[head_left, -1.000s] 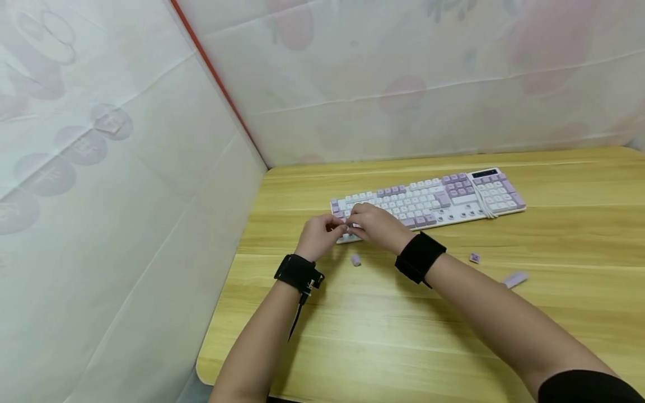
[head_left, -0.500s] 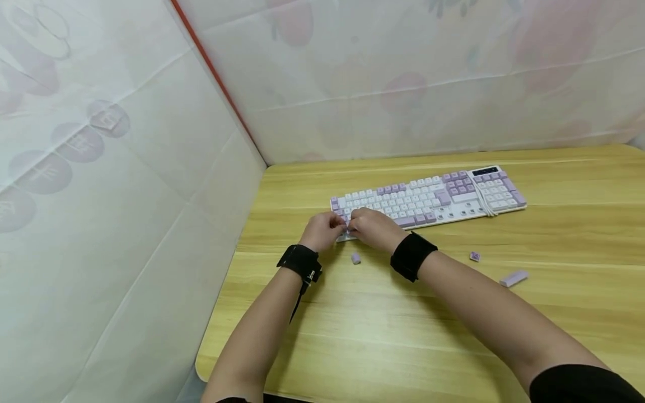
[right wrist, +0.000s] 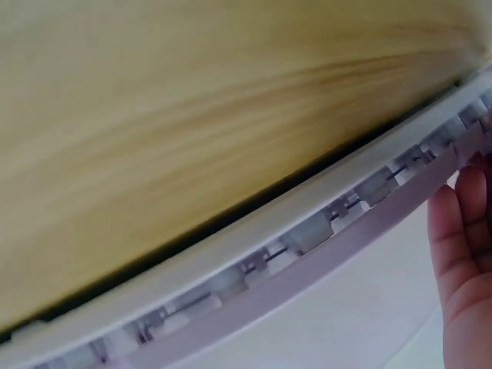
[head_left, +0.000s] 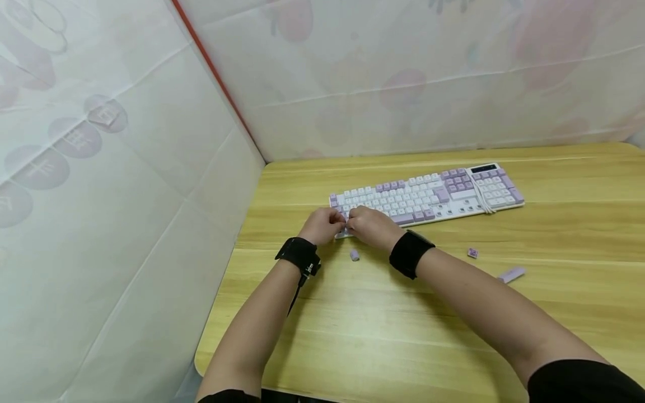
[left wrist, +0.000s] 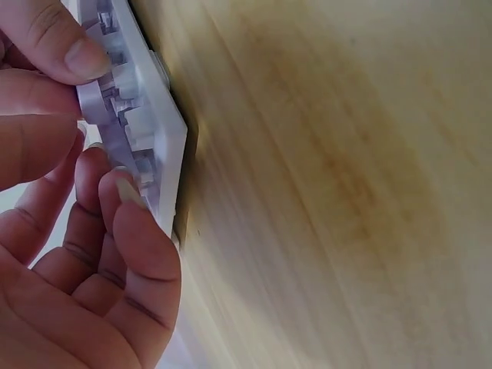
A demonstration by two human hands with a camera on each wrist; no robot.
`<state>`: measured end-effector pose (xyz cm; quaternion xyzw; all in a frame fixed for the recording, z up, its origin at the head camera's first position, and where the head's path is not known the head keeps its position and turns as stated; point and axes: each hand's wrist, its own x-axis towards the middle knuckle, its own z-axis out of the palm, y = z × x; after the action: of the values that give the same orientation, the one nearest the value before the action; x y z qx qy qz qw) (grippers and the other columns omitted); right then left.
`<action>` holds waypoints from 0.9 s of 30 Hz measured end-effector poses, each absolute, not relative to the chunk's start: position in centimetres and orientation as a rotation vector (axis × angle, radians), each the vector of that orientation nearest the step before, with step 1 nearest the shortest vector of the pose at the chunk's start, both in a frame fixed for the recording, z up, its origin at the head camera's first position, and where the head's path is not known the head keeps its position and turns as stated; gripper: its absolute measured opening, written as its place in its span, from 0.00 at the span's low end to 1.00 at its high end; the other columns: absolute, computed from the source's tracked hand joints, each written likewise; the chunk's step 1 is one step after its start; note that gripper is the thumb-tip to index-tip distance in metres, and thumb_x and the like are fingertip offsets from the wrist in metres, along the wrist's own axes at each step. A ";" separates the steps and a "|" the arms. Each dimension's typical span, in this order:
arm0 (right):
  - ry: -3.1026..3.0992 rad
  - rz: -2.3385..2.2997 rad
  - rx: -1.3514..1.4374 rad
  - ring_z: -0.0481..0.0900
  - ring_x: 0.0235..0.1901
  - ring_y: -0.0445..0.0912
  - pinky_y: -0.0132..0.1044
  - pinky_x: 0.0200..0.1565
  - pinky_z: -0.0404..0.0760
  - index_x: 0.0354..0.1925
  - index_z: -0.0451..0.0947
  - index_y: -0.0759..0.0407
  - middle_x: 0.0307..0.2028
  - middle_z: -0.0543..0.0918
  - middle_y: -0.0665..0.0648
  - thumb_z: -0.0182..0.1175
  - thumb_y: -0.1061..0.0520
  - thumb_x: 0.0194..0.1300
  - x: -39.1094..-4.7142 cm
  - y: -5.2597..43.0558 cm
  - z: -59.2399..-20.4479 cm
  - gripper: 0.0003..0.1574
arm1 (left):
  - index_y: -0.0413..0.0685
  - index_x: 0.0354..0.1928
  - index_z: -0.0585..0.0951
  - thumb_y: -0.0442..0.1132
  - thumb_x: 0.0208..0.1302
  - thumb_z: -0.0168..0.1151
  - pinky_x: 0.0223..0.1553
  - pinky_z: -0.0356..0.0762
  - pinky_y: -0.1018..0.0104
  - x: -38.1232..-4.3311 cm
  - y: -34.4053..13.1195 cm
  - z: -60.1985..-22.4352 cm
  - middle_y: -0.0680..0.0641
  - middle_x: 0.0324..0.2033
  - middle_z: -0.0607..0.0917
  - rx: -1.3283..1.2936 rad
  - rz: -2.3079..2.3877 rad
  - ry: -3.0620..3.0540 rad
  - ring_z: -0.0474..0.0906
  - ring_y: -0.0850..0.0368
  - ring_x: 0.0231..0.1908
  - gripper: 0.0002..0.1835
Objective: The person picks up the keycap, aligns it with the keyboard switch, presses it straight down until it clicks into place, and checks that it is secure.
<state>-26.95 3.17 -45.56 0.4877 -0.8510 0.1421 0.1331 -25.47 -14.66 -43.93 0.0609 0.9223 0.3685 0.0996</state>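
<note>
A white and lavender keyboard [head_left: 413, 196] lies on the table, with several bare switches along its front row. At its front left corner my left hand [head_left: 322, 226] and right hand [head_left: 373, 226] meet. In the left wrist view my right thumb and finger pinch a lavender keycap [left wrist: 94, 106] at the front row. My left fingers [left wrist: 146, 246] curl against the lavender piece just below it. The exact contact is partly hidden by the fingers. In the right wrist view fingers [right wrist: 465, 215] touch near the left end of the front row, beside a long lavender key [right wrist: 307, 284].
A loose lavender keycap [head_left: 355, 255] lies in front of the hands. Farther right on the wooden table [head_left: 383, 324] are a small purple keycap [head_left: 472, 253] and a longer lavender one [head_left: 512, 274]. A white bundled cable [head_left: 481, 193] crosses the keyboard. Fabric walls [head_left: 403, 112] stand behind and left.
My right hand has lowered and drawn slightly left, closer to my left hand at the keyboard's corner. The loose keycaps stay where they were; the view has shifted slightly.
</note>
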 end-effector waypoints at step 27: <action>-2.621 0.263 1.303 0.72 0.47 0.49 0.47 0.45 0.75 0.44 0.84 0.52 0.45 0.78 0.52 0.56 0.53 0.65 -24.2 4.0 -44.9 0.13 | 0.48 0.35 0.82 0.40 0.63 0.60 0.28 0.73 0.69 -24.9 -14.3 -43.8 0.51 0.29 0.81 0.163 1.123 2.779 0.75 0.58 0.28 0.05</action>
<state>-24.20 4.05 -44.85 0.4410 -0.8873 0.0890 0.1015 -24.89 -14.28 -43.78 0.0541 0.9236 0.3731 0.0701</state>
